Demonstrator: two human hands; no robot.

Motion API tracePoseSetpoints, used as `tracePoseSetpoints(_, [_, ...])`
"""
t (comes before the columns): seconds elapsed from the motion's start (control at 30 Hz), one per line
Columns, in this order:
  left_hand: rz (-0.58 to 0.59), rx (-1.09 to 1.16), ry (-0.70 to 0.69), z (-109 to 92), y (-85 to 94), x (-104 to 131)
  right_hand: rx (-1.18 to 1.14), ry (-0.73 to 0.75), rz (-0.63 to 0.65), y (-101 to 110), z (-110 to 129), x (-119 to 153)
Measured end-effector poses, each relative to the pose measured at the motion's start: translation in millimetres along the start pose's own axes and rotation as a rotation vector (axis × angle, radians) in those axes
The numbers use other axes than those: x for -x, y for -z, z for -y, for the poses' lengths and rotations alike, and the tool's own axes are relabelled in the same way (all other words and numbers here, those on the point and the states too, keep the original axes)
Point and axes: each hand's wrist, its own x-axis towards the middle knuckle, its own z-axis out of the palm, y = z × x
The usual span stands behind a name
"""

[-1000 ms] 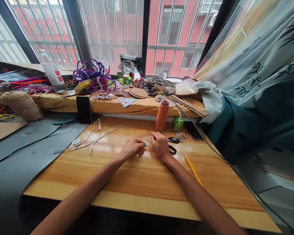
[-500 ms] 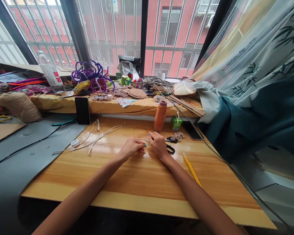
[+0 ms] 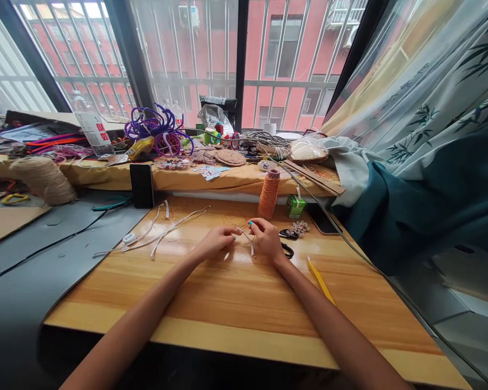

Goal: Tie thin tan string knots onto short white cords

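Over the middle of the table my left hand (image 3: 217,242) has its thumb and forefinger pinched at one end of a short white cord (image 3: 251,246). The cord's other end hangs down in the gap between my hands. My right hand (image 3: 267,240), fingers bent, pinches a fine orange thread (image 3: 236,221), whose loose loops lie just beyond my fingertips. Behind the hands stands an upright spool of orange thread (image 3: 269,194). Black-handled scissors (image 3: 288,249) lie partly hidden behind my right hand, beside a small beaded ornament (image 3: 300,228).
Longer white cords (image 3: 162,235) and a white round tape measure (image 3: 129,238) lie at left. Yellow tweezers (image 3: 320,280) rest right of my right forearm. A green carton (image 3: 296,206) and a phone (image 3: 323,219) sit at back right. A grey cable (image 3: 350,246) crosses the right side.
My hands have opened out from closer fists, and the white cord now shows between them with one end hanging down. The view has shifted slightly.
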Motion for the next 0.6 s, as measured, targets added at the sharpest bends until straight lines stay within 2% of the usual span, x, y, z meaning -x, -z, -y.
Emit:
tracePoseSetpoints(0.2, [-0.023, -0.090, -0.103, 0.8, -1.8, -0.1, -0.198, -0.030, 0.093, -1.4, 1.9, 1.9])
tracePoseSetpoints(0.33, [-0.070, -0.143, -0.183, 0.4, -3.9, -0.1, -0.225, -0.038, 0.117, -2.8, 1.7, 2.0])
tracePoseSetpoints(0.43, [-0.143, -0.191, -0.188, 1.7, -3.1, -1.1, -0.117, 0.025, 0.121, -3.9, 2.2, 3.1])
tracePoseSetpoints(0.6, [-0.235, -0.296, -0.272, 4.4, -2.6, -0.8, 0.281, 0.251, 0.216, -4.5, 4.5, 8.3])
